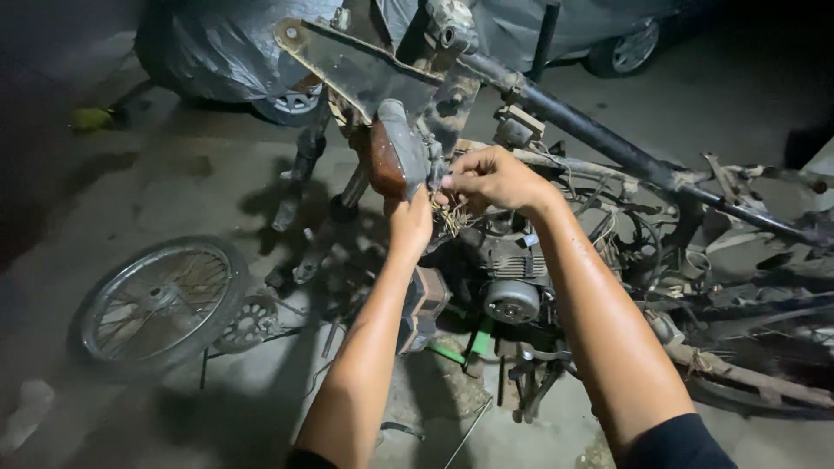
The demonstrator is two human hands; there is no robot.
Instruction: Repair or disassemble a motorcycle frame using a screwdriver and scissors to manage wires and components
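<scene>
I see left hand [410,221] cupping the rusty brown rounded metal housing [388,156] on the stripped motorcycle frame [608,143], right hand [493,178] fingers pinched on tangled yellowish wires [450,217].

A rusty housing [393,156] at the front of a stripped motorcycle frame [599,139] is held from below by the left hand [410,221]. A bundle of frayed wires [450,217] beside it is pinched by the right hand [495,178]. A spoked wheel [156,300] is seen lying on the concrete floor [174,182], well apart to the left.
</scene>
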